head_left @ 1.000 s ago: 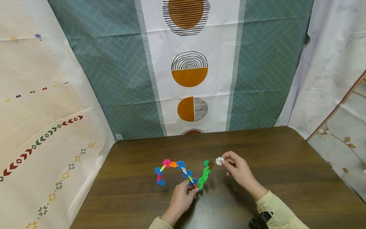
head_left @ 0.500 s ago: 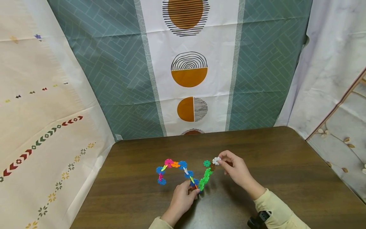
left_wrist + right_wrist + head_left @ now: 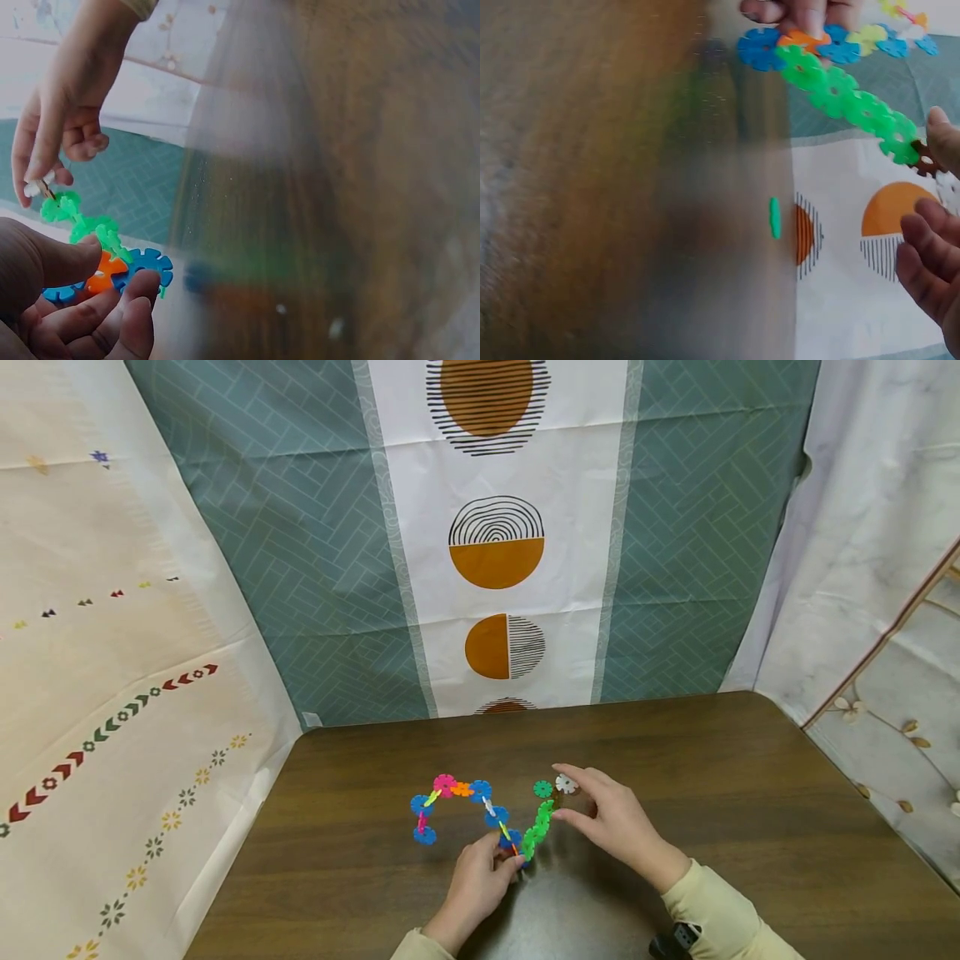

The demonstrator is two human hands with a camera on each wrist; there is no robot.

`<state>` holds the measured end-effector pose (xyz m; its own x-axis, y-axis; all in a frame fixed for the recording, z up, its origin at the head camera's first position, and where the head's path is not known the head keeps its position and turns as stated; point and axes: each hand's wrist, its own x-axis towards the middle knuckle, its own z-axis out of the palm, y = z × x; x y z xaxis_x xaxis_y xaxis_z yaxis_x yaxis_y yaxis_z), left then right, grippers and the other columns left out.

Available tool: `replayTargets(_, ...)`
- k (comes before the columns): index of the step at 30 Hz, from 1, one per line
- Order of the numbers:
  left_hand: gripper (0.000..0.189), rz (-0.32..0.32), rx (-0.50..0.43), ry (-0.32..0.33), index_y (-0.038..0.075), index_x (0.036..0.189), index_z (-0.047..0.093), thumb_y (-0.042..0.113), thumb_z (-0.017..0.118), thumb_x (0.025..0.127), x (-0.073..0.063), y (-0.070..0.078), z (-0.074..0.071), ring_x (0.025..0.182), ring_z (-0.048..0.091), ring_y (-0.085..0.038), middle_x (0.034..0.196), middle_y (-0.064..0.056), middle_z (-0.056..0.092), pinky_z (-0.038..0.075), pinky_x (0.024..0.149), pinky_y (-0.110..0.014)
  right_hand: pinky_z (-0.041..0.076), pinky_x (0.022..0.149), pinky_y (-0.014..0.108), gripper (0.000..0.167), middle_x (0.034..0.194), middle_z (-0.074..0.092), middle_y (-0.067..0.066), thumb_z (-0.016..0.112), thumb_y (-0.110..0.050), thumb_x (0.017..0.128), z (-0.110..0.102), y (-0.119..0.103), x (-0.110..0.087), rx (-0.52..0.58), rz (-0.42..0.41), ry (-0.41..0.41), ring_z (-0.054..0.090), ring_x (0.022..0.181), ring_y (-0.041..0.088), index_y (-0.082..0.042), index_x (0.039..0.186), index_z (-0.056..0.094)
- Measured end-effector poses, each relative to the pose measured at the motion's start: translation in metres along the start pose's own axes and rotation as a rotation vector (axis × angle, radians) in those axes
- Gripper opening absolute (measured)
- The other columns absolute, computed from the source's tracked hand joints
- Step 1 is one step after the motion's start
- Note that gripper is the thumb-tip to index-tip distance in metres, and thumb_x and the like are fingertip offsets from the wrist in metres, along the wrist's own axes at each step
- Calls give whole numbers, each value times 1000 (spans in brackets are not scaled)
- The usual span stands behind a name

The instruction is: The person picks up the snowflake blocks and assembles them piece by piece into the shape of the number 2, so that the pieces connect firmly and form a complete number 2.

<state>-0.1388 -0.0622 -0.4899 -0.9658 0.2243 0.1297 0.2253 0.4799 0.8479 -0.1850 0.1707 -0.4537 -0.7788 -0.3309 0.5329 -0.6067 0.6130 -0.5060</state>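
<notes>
A chain of interlocking plastic snowflake discs is held up over the table. My left hand (image 3: pixel 480 872) pinches it at an orange disc (image 3: pixel 105 274) between blue ones. From there a run of bright green discs (image 3: pixel 836 90) leads to a brown disc (image 3: pixel 924 159). At that end sits a white disc (image 3: pixel 566 785), partly cut off in the right wrist view. My right hand (image 3: pixel 618 818) is around the white disc, thumb and index finger spread apart. The other arm of the chain bends left through blue, yellow, orange and pink discs (image 3: pixel 445 786).
A loose darker green disc (image 3: pixel 542 788) lies on the brown wooden table (image 3: pixel 337 893), beyond the chain's end. Patterned cloths (image 3: pixel 315 568) hang behind and beside the table. A black device (image 3: pixel 675 939) is strapped at the right sleeve.
My right hand brought the white disc left to the brown disc at the chain's end, then spread its fingers from it. My left hand keeps its pinch on the chain.
</notes>
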Motion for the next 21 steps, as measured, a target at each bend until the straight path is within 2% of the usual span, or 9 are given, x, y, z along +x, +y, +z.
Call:
replayTargets(3,11,8,-2,5,8,90,63,14,72,89,1,1,1,57,57,-2,70,0,69,45,53,-22,36,47,18,70,92,57,-7,86,-34,73,4,-1,-2,-90,-9,36,35,52,-4,-18,134,56)
replayTargets(7,11,11,-3,0,8,90,63,15,72,89,1,2,2,56,56,-2,70,0,69,45,51,-22,31,44,16,67,94,57,-5,88,-33,72,12,0,-4,-170,-48,111,30,50,-4,-14,129,58)
replayTargets(14,11,11,6,5,8,91,63,14,72,89,1,1,3,57,56,-2,72,-1,69,44,52,-22,36,47,14,58,93,51,-5,87,-20,73,19,4,-5,-89,-63,109,38,55,-1,-10,121,56)
replayTargets(18,11,10,-10,3,7,91,63,14,71,89,1,0,3,59,59,-5,75,-2,70,46,53,-22,39,49,16,55,92,50,-4,86,-18,75,20,6,-5,-75,-82,108,47,60,4,-12,119,54)
replayTargets(21,11,9,-18,6,7,91,63,14,71,89,1,0,3,60,61,-8,76,-2,71,47,53,-22,48,55,20,55,93,51,-4,85,-18,75,20,9,-6,-82,-114,118,58,69,9,-12,119,54)
